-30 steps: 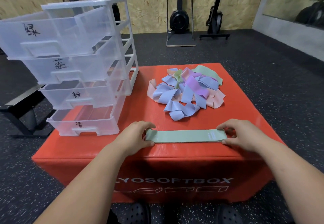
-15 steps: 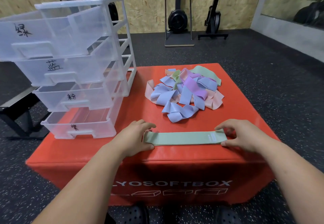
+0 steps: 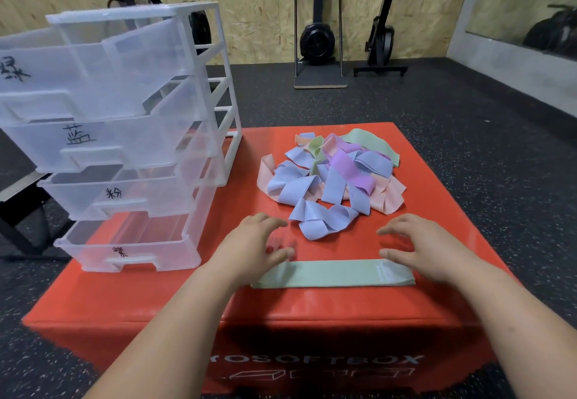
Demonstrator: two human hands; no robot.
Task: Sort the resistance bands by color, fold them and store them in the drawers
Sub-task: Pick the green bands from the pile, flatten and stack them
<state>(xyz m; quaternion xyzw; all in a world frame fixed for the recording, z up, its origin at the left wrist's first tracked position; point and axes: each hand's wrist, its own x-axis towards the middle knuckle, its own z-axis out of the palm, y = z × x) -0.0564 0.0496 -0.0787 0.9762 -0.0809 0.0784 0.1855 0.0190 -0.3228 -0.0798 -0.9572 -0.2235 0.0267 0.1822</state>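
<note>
Hovering with my fingers [image 3: 271, 222] loosely curled and spread, I grip nothing. My left hand [image 3: 249, 244] and right hand [image 3: 418, 245] hang at the two ends of the green band [image 3: 331, 273], which lies flat and straight just under my thumbs; whether either thumb touches it I cannot tell. It sits close to the near edge of the red box [image 3: 452, 211], so a careless pinch could drag it over that edge. I judge that the stretchy fabric may also spring open or fold crooked if I bring the ends together unevenly. Just beyond my fingertips lies the pile [image 3: 327, 180] of blue, pink, purple and green bands, tangled enough that a stray finger could snag one. Out past my left hand, the drawer unit [image 3: 218, 86] holds four clear drawers [image 3: 134, 242], all pulled out and hand-labelled; I see no band in any of them.
</note>
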